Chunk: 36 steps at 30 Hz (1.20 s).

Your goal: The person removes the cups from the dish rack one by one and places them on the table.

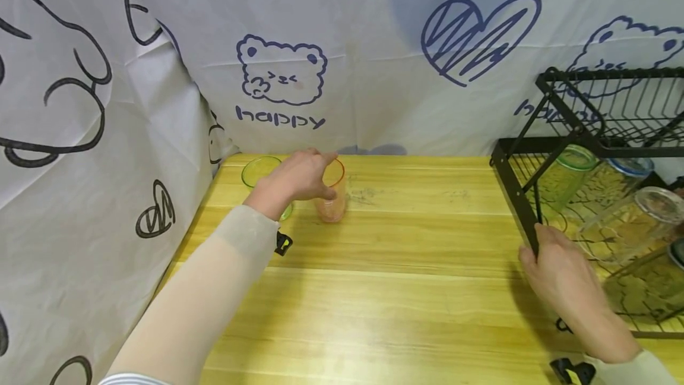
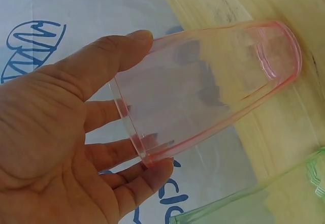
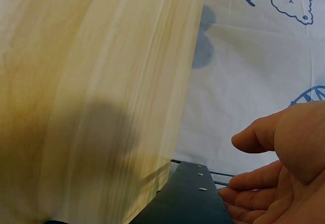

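My left hand [image 1: 299, 178] holds a clear pink cup [image 1: 332, 204] by its rim. In the left wrist view the thumb lies on one side of the pink cup [image 2: 213, 76] and the fingers reach round the other. The cup's base is down by the wooden tabletop [image 1: 406, 290]. Beside it stands a green-rimmed cup [image 1: 262, 159], partly hidden behind my left hand and wrist. My right hand [image 1: 566, 272] is at the left side of a black metal rack [image 1: 515, 189]. Its thumb stands apart from the fingers, whose tips are right at the rack's bar [image 3: 185, 193].
In the rack's lower tier lie several clear cups, among them a green-rimmed one [image 1: 569, 174], a blue-rimmed one [image 1: 630, 166] and a clear-rimmed one [image 1: 654, 207]. The rack's upper shelf [image 1: 641, 117] overhangs them. White printed cloth [image 1: 385, 94] hangs along the table's back and left.
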Available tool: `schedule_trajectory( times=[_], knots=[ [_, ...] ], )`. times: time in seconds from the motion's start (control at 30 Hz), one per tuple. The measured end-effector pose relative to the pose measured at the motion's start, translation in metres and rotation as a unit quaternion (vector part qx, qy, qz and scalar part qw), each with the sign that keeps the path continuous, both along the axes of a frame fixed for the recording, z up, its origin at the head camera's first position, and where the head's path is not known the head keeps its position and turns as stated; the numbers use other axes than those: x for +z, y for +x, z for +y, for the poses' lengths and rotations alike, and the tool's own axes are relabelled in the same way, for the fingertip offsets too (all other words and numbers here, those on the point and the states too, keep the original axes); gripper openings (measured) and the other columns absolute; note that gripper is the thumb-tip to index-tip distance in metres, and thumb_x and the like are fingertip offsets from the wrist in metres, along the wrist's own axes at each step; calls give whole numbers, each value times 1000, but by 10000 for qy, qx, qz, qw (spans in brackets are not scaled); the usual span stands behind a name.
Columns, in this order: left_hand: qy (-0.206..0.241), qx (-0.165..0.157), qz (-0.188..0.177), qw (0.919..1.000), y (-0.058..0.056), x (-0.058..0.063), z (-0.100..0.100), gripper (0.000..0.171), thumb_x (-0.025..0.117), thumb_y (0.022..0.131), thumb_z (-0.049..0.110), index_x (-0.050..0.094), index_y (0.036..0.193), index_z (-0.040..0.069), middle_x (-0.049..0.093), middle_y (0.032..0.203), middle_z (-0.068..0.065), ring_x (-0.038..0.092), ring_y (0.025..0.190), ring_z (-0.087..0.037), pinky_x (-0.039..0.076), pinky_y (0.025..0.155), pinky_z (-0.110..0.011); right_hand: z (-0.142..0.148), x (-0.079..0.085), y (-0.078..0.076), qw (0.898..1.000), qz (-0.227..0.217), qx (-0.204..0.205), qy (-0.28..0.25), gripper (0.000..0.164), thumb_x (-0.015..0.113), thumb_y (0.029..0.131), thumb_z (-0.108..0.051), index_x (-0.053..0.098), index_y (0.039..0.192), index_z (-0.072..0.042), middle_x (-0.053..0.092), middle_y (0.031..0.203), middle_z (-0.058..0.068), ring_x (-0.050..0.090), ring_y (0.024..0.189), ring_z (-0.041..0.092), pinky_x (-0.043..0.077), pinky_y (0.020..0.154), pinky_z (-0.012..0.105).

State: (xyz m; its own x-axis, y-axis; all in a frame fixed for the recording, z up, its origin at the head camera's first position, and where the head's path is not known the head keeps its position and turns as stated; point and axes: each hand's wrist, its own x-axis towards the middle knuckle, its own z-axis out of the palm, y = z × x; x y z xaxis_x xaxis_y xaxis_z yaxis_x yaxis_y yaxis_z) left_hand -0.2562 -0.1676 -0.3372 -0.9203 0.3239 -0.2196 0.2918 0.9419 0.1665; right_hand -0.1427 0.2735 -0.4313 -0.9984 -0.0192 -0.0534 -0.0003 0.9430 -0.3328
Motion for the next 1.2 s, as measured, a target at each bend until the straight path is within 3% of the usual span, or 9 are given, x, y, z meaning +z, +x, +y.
schedule_trajectory(
  times=[0.33, 0.6, 1.2],
  knots=[
    [-199, -72, 143, 9997, 0, -2, 3, 98, 83, 90, 49, 32, 167, 13, 46, 159, -24, 48, 144, -41, 40, 122, -53, 0, -3, 1, 9999, 118, -24, -120, 70, 44, 111, -32, 29, 154, 22, 33, 151, 49, 36, 130, 70, 34, 105, 81],
    [-74, -4, -22, 10000, 5, -1, 1, 104, 86, 89, 30, 22, 170, 22, 35, 167, -22, 37, 152, -43, 32, 126, -57, 0, -4, 2, 9997, 192, 27, -180, 73, 44, 111, -34, 27, 155, 21, 33, 152, 49, 36, 131, 70, 34, 105, 81],
    [43, 81, 122, 9999, 4, -7, 4, 98, 86, 90, 29, 28, 169, 18, 44, 157, -22, 48, 142, -41, 40, 122, -54, -1, -5, 2, 9994, 326, 41, -135, 73, 49, 109, -32, 30, 153, 23, 36, 149, 49, 39, 128, 70, 36, 103, 81]
  ],
)
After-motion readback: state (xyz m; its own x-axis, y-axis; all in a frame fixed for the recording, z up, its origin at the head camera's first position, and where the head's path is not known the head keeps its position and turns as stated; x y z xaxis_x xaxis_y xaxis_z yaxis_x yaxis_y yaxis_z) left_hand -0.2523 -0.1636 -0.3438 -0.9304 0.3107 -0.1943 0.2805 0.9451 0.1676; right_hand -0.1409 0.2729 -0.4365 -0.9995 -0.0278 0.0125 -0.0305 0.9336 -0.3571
